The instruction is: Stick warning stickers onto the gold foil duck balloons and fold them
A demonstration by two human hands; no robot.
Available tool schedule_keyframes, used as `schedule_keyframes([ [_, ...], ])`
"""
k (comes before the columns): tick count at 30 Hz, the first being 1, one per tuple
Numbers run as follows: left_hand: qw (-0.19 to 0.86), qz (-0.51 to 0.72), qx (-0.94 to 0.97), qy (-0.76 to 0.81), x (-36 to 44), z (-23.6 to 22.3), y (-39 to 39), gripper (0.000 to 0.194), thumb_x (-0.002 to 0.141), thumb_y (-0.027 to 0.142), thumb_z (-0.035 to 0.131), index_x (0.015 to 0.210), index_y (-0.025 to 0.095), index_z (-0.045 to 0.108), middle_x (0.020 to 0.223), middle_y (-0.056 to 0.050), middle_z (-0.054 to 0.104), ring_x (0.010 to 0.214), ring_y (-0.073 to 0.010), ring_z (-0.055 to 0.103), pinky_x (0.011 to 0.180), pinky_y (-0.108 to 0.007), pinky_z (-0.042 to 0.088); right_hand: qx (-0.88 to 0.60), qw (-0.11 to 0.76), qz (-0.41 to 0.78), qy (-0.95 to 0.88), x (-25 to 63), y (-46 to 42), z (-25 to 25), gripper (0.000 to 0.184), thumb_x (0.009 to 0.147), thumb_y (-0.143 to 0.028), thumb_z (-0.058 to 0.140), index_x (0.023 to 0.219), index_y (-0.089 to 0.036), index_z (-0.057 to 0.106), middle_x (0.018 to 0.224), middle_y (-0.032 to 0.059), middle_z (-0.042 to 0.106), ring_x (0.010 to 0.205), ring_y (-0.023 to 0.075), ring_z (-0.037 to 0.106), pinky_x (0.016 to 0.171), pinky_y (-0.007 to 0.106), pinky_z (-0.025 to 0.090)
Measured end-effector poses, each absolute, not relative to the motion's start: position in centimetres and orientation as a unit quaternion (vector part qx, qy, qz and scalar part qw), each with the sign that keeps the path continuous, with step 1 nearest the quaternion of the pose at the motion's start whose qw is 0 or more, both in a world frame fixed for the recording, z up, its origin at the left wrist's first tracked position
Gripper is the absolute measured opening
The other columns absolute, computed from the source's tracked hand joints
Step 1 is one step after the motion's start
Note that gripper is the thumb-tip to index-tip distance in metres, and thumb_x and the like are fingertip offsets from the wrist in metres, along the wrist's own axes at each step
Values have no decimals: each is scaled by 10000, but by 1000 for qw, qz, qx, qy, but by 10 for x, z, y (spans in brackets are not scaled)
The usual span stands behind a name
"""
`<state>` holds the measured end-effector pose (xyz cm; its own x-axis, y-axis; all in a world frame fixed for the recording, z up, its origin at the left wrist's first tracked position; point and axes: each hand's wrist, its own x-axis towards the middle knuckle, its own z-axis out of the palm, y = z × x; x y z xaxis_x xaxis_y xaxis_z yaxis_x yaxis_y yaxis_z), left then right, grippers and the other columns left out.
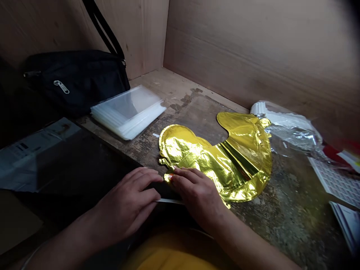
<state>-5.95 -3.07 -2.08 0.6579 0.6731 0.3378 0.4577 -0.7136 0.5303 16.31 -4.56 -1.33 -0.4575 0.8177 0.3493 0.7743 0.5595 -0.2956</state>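
A flat, uninflated gold foil balloon [197, 155] with a curved outline lies on the worn table. My right hand [197, 191] rests over its near left edge, fingers bent and pressed together on the foil by a small tab. Just left of it is my left hand [133, 198], its fingers curled and its thumb underneath. A thin white strip, perhaps a straw [170, 201], runs between the two hands, one end by my left thumb. My fingertips hide how the strip and the foil's edge meet.
A stack of clear plastic sleeves [128, 112] lies beyond my left hand, before a black zippered bag [81, 78]. Dark plastic packaging [70, 161] spreads at left. At right are a clear bag of white sticks [289, 123] and printed sheets [337, 182]. Wooden panels [253, 48] wall the back.
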Motion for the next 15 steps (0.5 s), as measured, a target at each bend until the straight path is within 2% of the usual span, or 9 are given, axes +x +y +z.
schedule_keyframes([
  [3,214,256,884,326,-59,-17,-31,183,859,113,556,880,226,699,1144,-54,648,1126,-220,581,1028,-388,470,-479,226,57,-847,161,-42,-12,125,894,-134,627,997,-154,695,1083,97,732,956,196,673,842,312,547],
  [6,217,240,888,327,-58,-12,-30,192,860,105,559,901,227,701,1153,-53,649,1121,-215,586,1052,-394,456,-482,196,77,-851,157,-40,-7,147,849,-217,706,979,-157,676,1057,86,732,934,218,671,815,331,544],
  [9,219,239,888,327,-58,-12,-32,188,867,98,554,888,221,694,1130,-49,655,1113,-208,587,1070,-392,436,-484,173,50,-856,155,-41,-6,40,867,-154,660,904,-157,675,948,75,738,856,211,672,781,321,527],
  [12,227,243,884,327,-60,-14,-34,187,881,101,542,907,221,684,1119,-44,651,1121,-202,575,1061,-380,434,-490,198,54,-847,156,-40,-8,128,906,-94,574,894,-155,686,982,82,746,866,192,684,786,286,514],
  [15,237,239,880,334,-60,-14,-35,190,884,107,534,933,221,678,1162,-58,615,1141,-215,554,1023,-383,456,-516,242,123,-812,160,-36,-4,164,907,-99,561,885,-168,708,985,67,755,858,177,696,766,257,507],
])
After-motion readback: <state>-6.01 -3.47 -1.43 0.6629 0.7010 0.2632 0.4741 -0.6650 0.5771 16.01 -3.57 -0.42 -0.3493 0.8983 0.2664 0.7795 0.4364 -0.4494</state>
